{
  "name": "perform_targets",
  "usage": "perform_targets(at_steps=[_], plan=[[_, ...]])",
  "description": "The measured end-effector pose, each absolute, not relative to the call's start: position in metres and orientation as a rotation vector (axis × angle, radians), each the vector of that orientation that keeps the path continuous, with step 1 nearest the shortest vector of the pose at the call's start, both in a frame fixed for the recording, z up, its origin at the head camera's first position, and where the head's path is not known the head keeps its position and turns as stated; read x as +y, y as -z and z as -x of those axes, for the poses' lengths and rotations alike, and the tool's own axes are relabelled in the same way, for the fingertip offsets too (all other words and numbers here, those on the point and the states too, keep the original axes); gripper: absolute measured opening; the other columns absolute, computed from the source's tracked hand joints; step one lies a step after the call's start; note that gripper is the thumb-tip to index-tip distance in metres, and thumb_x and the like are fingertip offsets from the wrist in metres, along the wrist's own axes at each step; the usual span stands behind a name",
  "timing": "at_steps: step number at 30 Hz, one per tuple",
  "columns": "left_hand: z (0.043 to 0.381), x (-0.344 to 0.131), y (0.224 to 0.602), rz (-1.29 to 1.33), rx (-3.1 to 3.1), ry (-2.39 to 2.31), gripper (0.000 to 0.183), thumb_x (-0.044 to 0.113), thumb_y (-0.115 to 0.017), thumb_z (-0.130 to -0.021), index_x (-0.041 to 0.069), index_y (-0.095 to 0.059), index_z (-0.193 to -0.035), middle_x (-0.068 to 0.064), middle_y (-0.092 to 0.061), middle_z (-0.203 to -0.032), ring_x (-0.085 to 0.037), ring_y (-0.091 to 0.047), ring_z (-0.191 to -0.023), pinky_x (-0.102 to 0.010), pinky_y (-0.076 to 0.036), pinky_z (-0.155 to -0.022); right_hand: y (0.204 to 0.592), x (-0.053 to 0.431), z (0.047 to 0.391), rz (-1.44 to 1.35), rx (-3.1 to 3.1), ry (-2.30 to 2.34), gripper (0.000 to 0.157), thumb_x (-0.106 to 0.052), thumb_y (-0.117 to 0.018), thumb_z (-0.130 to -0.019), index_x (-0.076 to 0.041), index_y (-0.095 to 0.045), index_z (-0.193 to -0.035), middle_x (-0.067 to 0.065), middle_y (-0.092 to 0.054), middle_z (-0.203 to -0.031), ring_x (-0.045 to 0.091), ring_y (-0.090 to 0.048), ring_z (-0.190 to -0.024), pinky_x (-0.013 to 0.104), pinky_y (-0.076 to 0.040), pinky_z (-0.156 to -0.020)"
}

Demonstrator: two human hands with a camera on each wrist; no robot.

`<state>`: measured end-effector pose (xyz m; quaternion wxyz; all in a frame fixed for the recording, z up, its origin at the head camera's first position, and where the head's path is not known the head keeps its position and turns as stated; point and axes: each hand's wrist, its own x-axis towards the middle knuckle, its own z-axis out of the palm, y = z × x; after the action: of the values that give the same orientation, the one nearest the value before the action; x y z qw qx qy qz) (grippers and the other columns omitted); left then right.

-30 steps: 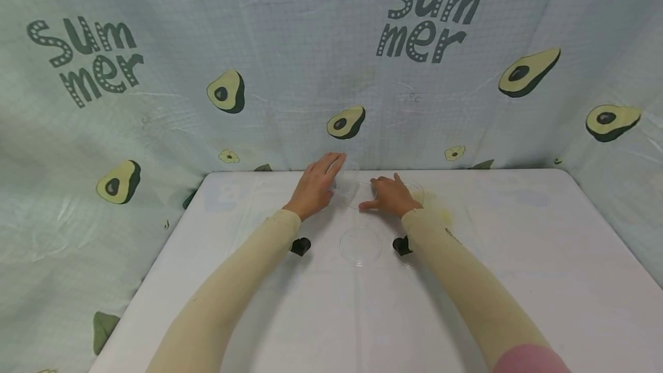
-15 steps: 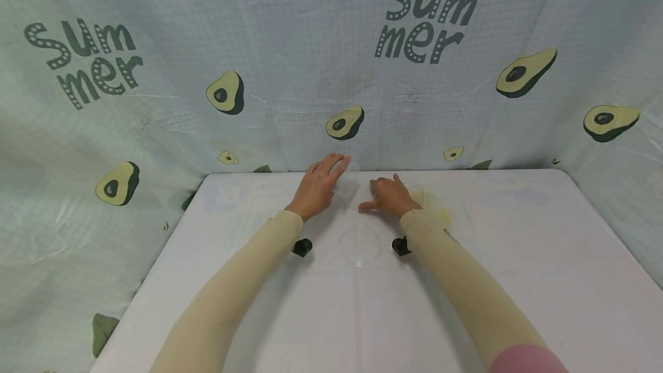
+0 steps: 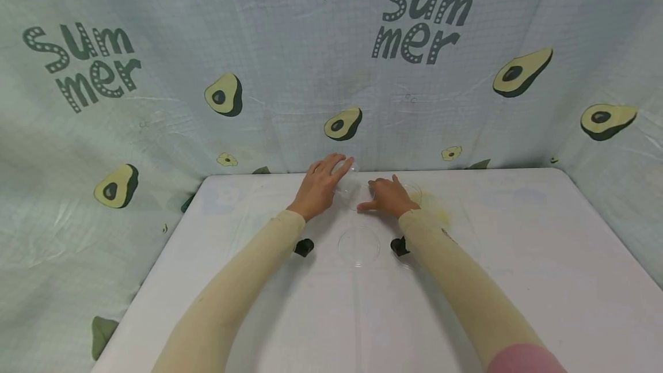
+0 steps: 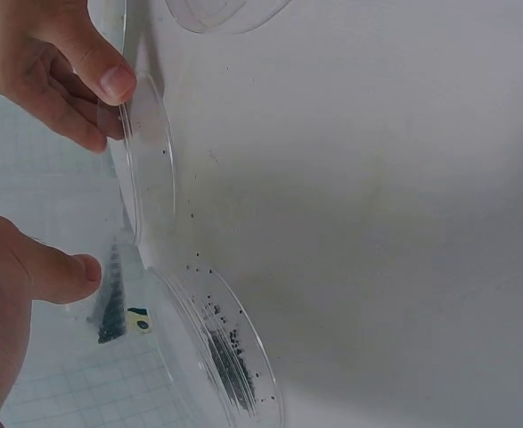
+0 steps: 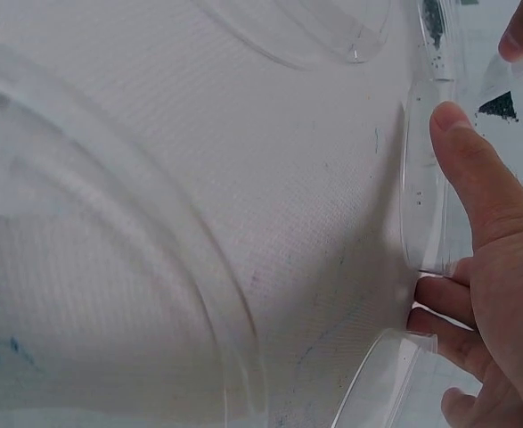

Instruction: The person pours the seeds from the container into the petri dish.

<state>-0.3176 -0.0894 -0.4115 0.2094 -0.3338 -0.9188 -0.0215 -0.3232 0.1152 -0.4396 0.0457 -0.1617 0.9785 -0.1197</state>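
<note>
My left hand point(image 3: 318, 189) holds a clear container tilted near the back edge of the table. Dark grains point(image 4: 111, 299) are heaped inside it; whether it is a cup or a bag I cannot tell. With thumb and fingers at its rim, my right hand point(image 3: 388, 196) grips a clear petri dish point(image 5: 424, 178) standing on the table. A few dark specks show in that dish. Beside it another petri dish point(image 4: 259, 343) contains a pile of dark grains, hidden from the head view by my left hand.
One more clear round dish point(image 3: 358, 245) lies in front of my hands. Another dish rim point(image 3: 418, 193) shows just behind my right hand. Stray specks point(image 4: 197, 263) dot the white table point(image 3: 357, 315). A printed curtain point(image 3: 290, 73) hangs behind it.
My left hand has shifted slightly right, with its index finger reaching further over the container. The right hand stays almost where it was. The whole head view has drifted a little.
</note>
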Motion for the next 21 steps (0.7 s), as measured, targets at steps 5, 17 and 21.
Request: perform_targets(at_steps=[5, 17, 21], plan=[[0.317, -0.086, 0.411, 0.937, -2.563, 0.062, 0.077, 0.001, -0.069, -0.085, 0.021, -0.034, -0.151, -0.005, -0.041, -0.148, -0.022, -0.033, -0.143, -0.043, -0.034, -0.113, 0.441, 0.116, 0.324, 0.49, 2.982, 0.37, 0.084, -0.055, -0.073, -0.078, 0.003, -0.053, -0.135, 0.02, -0.061, -0.129, 0.033, -0.056, -0.123, 0.061, -0.023, -0.115], [0.318, -0.08, 0.412, 0.949, -2.567, 0.02, 0.077, 0.0, -0.07, -0.084, 0.021, -0.035, -0.15, -0.005, -0.041, -0.147, -0.022, -0.035, -0.141, -0.042, -0.035, -0.113, 0.443, 0.115, 0.323, 0.479, 2.993, 0.37, 0.082, -0.055, -0.073, -0.078, 0.003, -0.055, -0.133, 0.02, -0.063, -0.127, 0.034, -0.058, -0.121, 0.062, -0.024, -0.115], [0.32, -0.078, 0.414, 0.977, -2.544, -0.003, 0.078, -0.001, -0.07, -0.083, 0.021, -0.035, -0.15, -0.005, -0.042, -0.147, -0.022, -0.035, -0.141, -0.042, -0.035, -0.112, 0.443, 0.115, 0.323, 0.483, 2.995, 0.373, 0.081, -0.055, -0.073, -0.078, 0.002, -0.055, -0.132, 0.019, -0.064, -0.125, 0.033, -0.058, -0.12, 0.062, -0.024, -0.115]])
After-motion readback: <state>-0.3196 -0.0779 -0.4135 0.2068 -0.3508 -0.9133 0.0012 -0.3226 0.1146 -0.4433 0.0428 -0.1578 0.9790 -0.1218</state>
